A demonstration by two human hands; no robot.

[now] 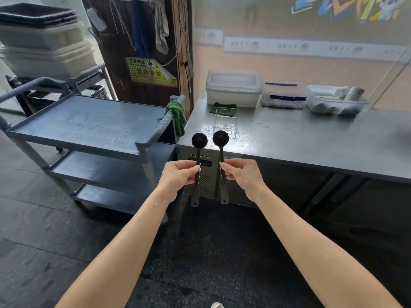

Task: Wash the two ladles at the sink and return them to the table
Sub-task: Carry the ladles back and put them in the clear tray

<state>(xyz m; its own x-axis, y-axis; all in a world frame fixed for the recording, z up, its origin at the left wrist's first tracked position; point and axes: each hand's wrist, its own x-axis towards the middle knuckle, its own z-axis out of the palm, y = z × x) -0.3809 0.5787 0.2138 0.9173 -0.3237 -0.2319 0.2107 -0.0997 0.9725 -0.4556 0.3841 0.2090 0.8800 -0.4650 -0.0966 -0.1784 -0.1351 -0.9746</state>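
Note:
I hold two black ladles upright, bowls up, side by side in front of the steel table's near left corner. My left hand (pixel 181 175) grips the handle of the left ladle (pixel 199 140). My right hand (pixel 241 174) grips the handle of the right ladle (pixel 220 138). Both handles hang below my fists, and water drops dot my forearms. The steel table (pixel 300 138) is wet near its left end. No sink is in view.
A clear plastic box (pixel 226 122) stands on the table just behind the ladles, with a green cloth (pixel 223 107) behind it. White lidded containers (pixel 233 88) line the wall. A grey three-shelf cart (pixel 84 125) stands to the left with a green rag (pixel 178 114) on its handle.

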